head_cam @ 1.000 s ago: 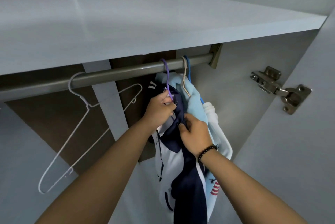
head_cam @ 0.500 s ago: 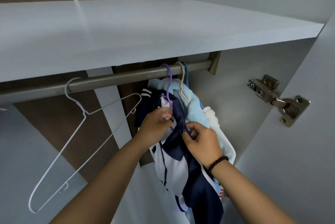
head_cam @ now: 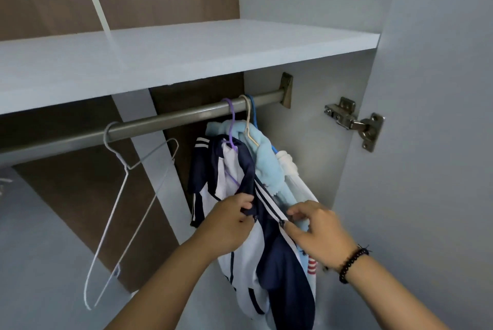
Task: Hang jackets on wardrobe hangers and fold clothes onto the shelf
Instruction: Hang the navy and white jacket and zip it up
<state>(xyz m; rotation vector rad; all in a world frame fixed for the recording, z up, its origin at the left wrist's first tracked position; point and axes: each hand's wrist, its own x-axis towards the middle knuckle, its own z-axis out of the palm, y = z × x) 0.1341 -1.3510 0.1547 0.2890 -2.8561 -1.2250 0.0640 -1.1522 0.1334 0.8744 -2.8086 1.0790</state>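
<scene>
Navy-and-white jacket (head_cam: 240, 169) hangs on purple hanger (head_cam: 231, 126) from rail (head_cam: 170, 120), beside light-blue garment (head_cam: 262, 158). Left hand (head_cam: 229, 225) pinches one front edge; right hand (head_cam: 317, 228) pinches the striped zipper edge. White wire hanger (head_cam: 128, 196) hangs empty, well left. Shelf (head_cam: 186, 54) above.

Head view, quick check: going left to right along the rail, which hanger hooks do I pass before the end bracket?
white wire hanger → purple hanger → beige hanger → blue hanger → rail bracket
</scene>
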